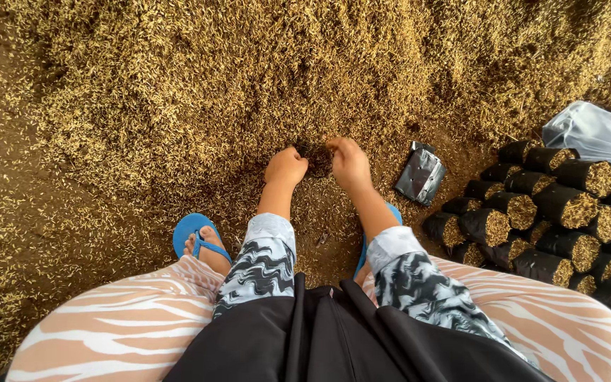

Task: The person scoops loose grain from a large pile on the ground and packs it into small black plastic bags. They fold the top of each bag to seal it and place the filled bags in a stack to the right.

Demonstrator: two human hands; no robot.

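You're squatting low over the husk heap [199,85], and both fists are down in it right at the foot of the slope. Your left hand [286,167] is curled tight, knuckles up; your right hand [350,163] is curled the same way, and between them sits a small black bag [317,161], pinched at its rim by both. I judge you hold it on two sides so that the mouth stays spread; whether any husk sits in your closed fingers I cannot tell. Only a dark scrap of the bag shows, so its long axis is hard to read, though it looks to run down into the husk with the mouth facing up toward you.

Just right of your right hand lies a flat, empty black bag [421,173], tilted, its long side running from upper right to lower left, well within reach. Farther right, the filled bags [532,212] lie stacked on their sides, their open husk-packed ends turned toward the lower right. Behind them rests a clear plastic sack [595,134]. Your blue sandal [194,235] is planted on the ground by your left forearm.
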